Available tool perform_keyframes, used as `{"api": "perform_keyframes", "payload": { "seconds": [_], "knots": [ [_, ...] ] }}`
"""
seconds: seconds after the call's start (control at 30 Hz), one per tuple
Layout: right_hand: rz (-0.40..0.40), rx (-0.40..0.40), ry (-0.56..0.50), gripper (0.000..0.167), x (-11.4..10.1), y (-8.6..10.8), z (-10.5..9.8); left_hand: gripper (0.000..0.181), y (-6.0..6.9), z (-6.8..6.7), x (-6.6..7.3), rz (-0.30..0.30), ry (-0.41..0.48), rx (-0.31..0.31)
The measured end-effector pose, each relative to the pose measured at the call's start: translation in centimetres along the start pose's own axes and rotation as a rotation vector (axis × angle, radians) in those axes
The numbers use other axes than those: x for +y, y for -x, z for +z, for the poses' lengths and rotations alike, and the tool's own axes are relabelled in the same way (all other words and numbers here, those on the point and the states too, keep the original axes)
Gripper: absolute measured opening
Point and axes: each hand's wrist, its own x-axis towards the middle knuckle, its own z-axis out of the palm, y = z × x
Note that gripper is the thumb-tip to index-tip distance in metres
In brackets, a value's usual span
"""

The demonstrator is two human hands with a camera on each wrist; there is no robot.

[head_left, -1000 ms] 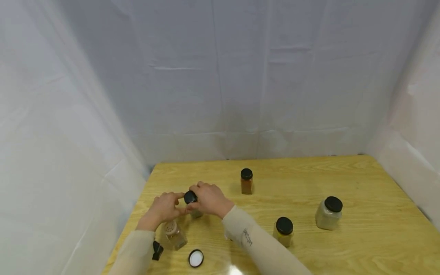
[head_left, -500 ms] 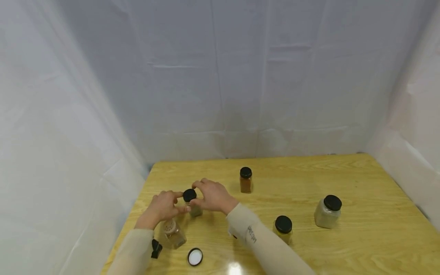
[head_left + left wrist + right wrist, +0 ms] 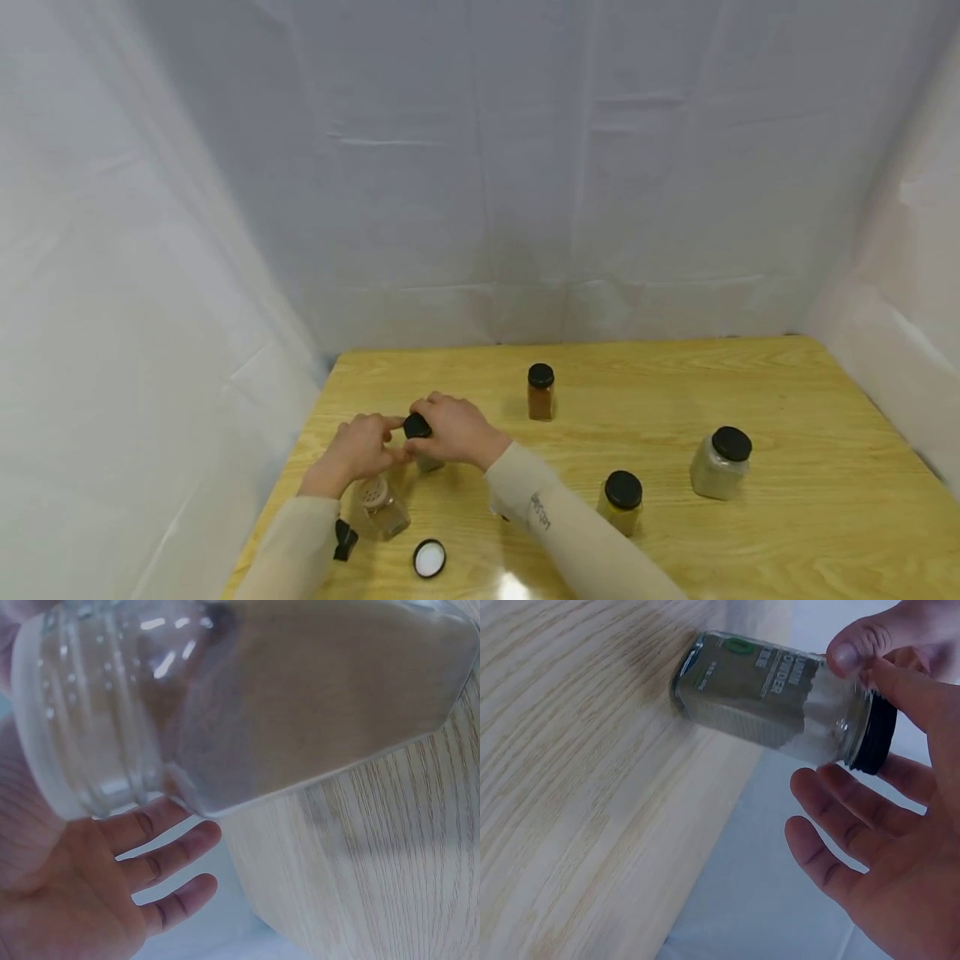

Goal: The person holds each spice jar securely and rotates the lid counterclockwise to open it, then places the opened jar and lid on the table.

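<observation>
Both hands meet at a clear glass spice jar (image 3: 429, 463) of greenish-grey powder, upright on the table's left side. My right hand (image 3: 459, 432) grips its black lid (image 3: 875, 733) between thumb and index finger; the other fingers stay extended below the lid in the right wrist view. With thumb and index finger my left hand (image 3: 356, 450) pinches the jar just beneath the lid. An uncapped jar with a perforated shaker top (image 3: 374, 493) stands close below the left hand, and its glass (image 3: 322, 697) fills much of the left wrist view.
A loose black lid (image 3: 429, 558) lies white side up near the front. Farther off stand capped jars: one reddish-brown (image 3: 541, 400), one yellow (image 3: 618, 518), one pale (image 3: 716, 475). White sheeting (image 3: 517, 208) encloses the wooden table (image 3: 825, 467).
Half a second ago my right fingers had spread off the lid and drawn slightly right; now they close round it again. The left hand keeps its place at the jar.
</observation>
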Motion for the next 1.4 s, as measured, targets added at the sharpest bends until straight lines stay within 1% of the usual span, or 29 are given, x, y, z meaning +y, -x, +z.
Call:
{"api": "perform_keyframes", "payload": {
  "seconds": [0.2, 0.43, 0.5, 0.63, 0.77, 0.93, 1.17, 1.4],
  "knots": [
    [0.001, 0.008, 0.054, 0.051, -0.22, -0.21, 0.18, 0.061, -0.24, 0.05, 0.14, -0.012, -0.002, -0.013],
    [0.04, 0.032, 0.039, 0.062, 0.06, -0.27, -0.06, 0.064, -0.27, -0.23, 0.04, -0.015, 0.005, -0.013],
    [0.055, 0.03, 0.03, 0.061, 0.2, -0.23, -0.13, 0.064, -0.27, -0.26, -0.01, -0.015, 0.002, -0.011],
    [0.065, 0.02, 0.012, 0.055, 0.44, -0.08, -0.23, 0.064, -0.25, -0.3, -0.05, -0.012, -0.011, -0.006],
    [0.055, 0.017, 0.001, 0.05, 0.44, -0.01, -0.4, 0.066, -0.25, -0.26, -0.05, -0.018, -0.009, -0.007],
    [0.033, 0.021, 0.024, 0.045, 0.34, -0.01, -0.37, 0.067, -0.22, 0.0, -0.08, -0.021, 0.008, -0.019],
    [0.024, 0.043, 0.029, 0.045, 0.46, 0.06, -0.06, 0.068, -0.09, 0.0, 0.06, -0.029, 0.014, -0.022],
    [0.014, 0.045, 0.035, 0.046, 0.69, 0.0, -0.01, 0.065, -0.25, -0.13, 0.06, -0.016, 0.006, -0.017]
  ]
}}
